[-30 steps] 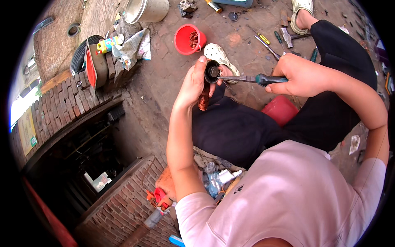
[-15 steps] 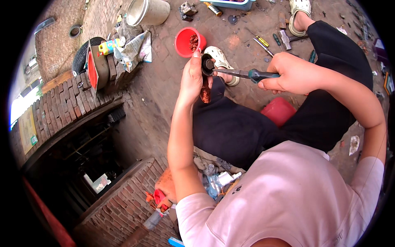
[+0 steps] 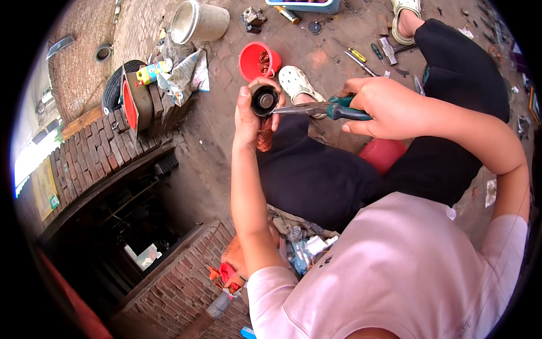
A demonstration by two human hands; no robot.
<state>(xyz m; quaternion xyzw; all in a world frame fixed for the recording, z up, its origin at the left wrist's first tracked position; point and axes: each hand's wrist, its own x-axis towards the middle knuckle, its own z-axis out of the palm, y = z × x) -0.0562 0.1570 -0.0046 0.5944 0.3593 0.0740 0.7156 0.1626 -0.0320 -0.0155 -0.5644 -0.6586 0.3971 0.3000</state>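
My left hand (image 3: 247, 116) is closed round a black cylindrical part (image 3: 264, 100), whose round end faces up, with a copper winding (image 3: 264, 138) hanging beneath it. My right hand (image 3: 378, 107) grips long-nosed pliers (image 3: 341, 110) with dark green handles. Their jaws point left and meet the lower right rim of the black part. A red bucket (image 3: 247, 61) holding copper scraps stands on the ground beyond my hands.
A pale bucket (image 3: 212, 22) and a blue tub (image 3: 330, 7) stand farther back. Screwdrivers (image 3: 357, 55) and a hammer (image 3: 389, 52) lie by my right foot. A red rounded object (image 3: 381, 152) sits between my legs. Brickwork (image 3: 84, 164) borders a dark opening at left.
My left hand has moved slightly left with the part, turning its round end more upward. My right hand has shifted left, and both pliers handles now show more clearly, spread apart.
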